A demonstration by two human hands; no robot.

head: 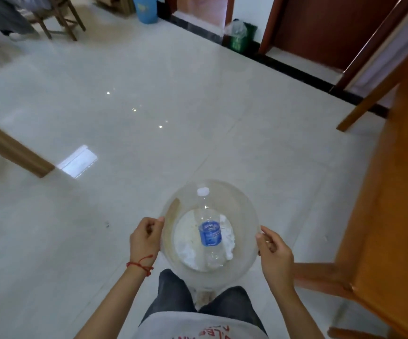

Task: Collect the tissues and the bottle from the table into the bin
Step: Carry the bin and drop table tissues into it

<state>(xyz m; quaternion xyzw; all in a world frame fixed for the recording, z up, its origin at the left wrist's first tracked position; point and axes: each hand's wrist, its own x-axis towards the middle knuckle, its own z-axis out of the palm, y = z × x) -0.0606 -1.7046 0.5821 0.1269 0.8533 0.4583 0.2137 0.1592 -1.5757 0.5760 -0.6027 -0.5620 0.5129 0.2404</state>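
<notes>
A round clear plastic bin (243,211) is held in front of my waist, above the tiled floor. Inside it a clear bottle (209,232) with a blue label and white cap stands leaning toward the far rim. White crumpled tissues (186,243) lie on the bin's bottom around the bottle. My left hand (145,238) grips the bin's left rim, a red string around its wrist. My right hand (272,250) grips the right rim.
An orange wooden table (393,196) stands close on the right. A wooden table leg (14,152) slants in at the left. A green bin with a plastic liner (241,35) stands by the far doorway, a blue bucket (145,8) and a chair (58,18) further back.
</notes>
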